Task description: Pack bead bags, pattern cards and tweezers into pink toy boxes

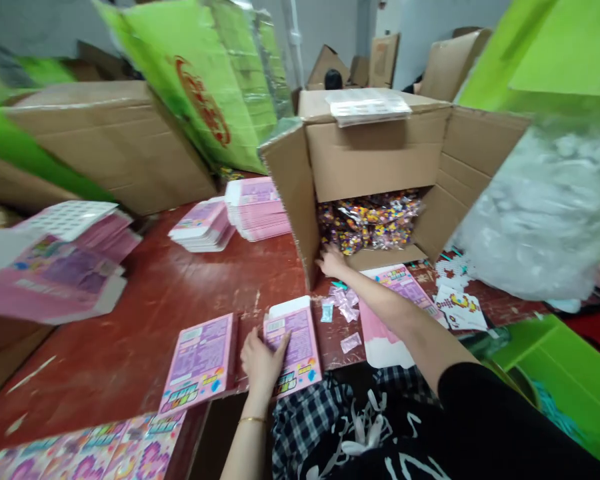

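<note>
A scuffed red table (210, 280) spreads across the work area. Nearest, the left hand (263, 360) lies over the left edge of a pink box (303, 340), thumb apart from the curled fingers; whether they grip it, I cannot tell. The box's far end shows a white flap, and a second pink box (200, 360) lies just left. Beyond, small sachets (347, 303) are scattered. The right hand (334, 261) reaches to the mouth of an open carton (375, 157), beside bags of colourful beads (375, 223); its finger closure is unclear. Green sacks (195, 80) stand behind.
</note>
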`<act>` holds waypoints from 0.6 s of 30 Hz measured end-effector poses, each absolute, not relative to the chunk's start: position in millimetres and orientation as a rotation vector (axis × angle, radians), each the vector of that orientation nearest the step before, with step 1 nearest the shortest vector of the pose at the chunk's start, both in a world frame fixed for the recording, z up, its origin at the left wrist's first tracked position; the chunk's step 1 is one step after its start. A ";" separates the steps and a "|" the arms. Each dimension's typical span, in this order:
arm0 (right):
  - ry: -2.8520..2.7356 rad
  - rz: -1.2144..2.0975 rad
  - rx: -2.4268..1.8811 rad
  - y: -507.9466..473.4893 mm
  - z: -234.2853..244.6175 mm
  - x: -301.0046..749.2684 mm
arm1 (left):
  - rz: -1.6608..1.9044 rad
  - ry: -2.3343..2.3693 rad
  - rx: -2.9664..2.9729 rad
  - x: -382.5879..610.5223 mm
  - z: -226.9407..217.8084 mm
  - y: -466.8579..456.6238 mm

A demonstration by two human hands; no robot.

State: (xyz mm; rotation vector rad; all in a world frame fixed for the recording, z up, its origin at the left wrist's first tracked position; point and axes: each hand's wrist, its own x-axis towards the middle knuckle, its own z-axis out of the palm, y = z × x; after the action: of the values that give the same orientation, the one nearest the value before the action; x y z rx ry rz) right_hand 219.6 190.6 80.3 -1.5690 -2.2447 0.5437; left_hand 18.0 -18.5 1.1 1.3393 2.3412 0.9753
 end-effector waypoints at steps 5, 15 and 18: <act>-2.268 0.397 -1.328 146.4 109.3 241.2 | 1.193 2.247 1.777 46.7 43.3 -15.7; -1.936 0.754 -1.563 36.3 114.1 458.1 | 0.720 1.169 1.361 117.9 88.7 -18.7; -1.799 0.582 -2.186 69.4 67.9 545.9 | 0.778 1.170 1.015 129.3 79.9 -19.1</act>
State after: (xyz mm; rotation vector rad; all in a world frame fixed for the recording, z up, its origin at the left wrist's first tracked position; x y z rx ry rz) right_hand 545.9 69.4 67.9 -2.1857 -1.7988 0.5825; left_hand 129.3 -19.1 79.9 1.0146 1.1696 0.7779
